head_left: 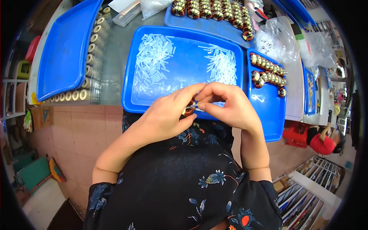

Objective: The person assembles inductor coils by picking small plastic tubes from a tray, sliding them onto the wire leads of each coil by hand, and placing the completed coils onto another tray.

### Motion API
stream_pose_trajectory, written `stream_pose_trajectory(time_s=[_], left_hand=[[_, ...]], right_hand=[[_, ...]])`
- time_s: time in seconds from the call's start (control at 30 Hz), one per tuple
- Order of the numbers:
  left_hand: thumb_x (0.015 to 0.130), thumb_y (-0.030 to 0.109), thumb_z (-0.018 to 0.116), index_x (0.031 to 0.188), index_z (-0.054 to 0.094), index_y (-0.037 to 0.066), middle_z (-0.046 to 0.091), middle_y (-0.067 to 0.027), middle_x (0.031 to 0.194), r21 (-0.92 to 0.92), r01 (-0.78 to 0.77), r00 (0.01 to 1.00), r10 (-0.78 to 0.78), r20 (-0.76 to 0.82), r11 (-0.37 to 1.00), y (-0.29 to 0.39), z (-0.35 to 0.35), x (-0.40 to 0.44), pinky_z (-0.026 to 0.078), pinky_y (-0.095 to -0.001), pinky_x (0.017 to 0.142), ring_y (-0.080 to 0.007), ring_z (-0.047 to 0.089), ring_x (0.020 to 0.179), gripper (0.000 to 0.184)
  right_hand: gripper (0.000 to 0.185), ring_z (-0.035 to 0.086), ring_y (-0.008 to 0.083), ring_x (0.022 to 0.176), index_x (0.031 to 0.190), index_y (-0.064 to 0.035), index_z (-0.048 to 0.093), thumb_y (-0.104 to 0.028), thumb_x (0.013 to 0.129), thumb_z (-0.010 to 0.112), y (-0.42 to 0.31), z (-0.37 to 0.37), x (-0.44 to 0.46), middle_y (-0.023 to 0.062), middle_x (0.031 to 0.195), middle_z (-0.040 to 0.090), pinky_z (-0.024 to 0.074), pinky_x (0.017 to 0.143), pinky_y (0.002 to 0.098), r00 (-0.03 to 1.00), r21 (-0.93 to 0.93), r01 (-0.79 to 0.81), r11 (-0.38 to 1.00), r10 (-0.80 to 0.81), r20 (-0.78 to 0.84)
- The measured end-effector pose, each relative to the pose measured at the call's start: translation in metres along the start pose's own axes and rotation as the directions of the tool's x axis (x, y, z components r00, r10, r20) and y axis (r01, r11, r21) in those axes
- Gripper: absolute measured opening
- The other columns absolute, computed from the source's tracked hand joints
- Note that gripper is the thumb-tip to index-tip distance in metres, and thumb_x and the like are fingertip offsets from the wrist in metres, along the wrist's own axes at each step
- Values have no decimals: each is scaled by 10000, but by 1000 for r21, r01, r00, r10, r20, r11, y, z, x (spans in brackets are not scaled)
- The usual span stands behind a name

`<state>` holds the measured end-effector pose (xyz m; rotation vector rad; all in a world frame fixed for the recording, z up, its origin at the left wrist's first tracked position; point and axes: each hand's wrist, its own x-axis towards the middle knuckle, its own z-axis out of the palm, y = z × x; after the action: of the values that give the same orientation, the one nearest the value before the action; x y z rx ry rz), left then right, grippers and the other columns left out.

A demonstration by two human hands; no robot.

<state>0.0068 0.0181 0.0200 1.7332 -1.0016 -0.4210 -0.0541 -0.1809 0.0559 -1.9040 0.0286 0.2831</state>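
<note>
My left hand is closed around a copper-wound ring coil, mostly hidden by the fingers. With thumb and forefinger pinched together, my right hand meets the coil's thin leads; whether a small clear sleeve is also in that pinch is too small to tell. Both hands are over the near edge of a blue tray. Inside it lie two heaps of short translucent tube pieces, a larger left heap and a right heap.
Rows of coils fill a blue tray at the back. More coils lie in a blue tray on the right. At left, another blue tray rests by pale rings in clear packaging. A person in red is at far right.
</note>
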Motion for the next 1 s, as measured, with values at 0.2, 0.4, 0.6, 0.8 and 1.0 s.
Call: stream_pose_trajectory(time_s=[0.2,0.4,0.6,0.8,1.0], left_hand=[[805,58,717,1240,510,27,644,-191,1050,47,-32,982,40,-183,998,-18,10,-4,541,-401,745,-342,669,908,483],[810,141,760,1101,558,48,665,-168,887,16,67,979,-62,-195,998,-13,15,-6,539,-387,659,-338,685,782,367],[784,184,791,1004,568,43,666,-143,844,-59,180,983,-182,-35,982,0,6,-1,527,-358,641,-282,684,741,343],[744,105,796,988,568,34,625,-41,851,-260,341,938,-309,155,903,-3,-1,-4,482,-266,642,-85,584,760,340],[756,100,771,1021,571,16,635,-73,855,-184,373,925,-349,152,909,2,-2,-4,494,-289,661,-118,606,757,342]], right_hand=[[143,709,170,873,988,14,670,-7,847,681,4,11,-7,97,920,715,551,783,294,976,-18,172,985,-173,-130],[170,712,169,875,1023,13,669,-4,854,681,4,23,-13,94,938,717,560,768,289,976,17,67,998,-62,-211],[207,714,164,863,1047,7,654,-13,846,695,0,7,-13,91,915,717,555,783,293,992,56,78,995,-72,-104],[220,720,193,838,1052,-13,653,-14,836,690,1,10,-9,86,841,711,550,783,308,970,-107,207,972,-219,-107],[237,705,177,827,1030,11,655,27,799,709,-10,0,1,92,876,708,546,778,303,987,-83,161,983,-160,29]])
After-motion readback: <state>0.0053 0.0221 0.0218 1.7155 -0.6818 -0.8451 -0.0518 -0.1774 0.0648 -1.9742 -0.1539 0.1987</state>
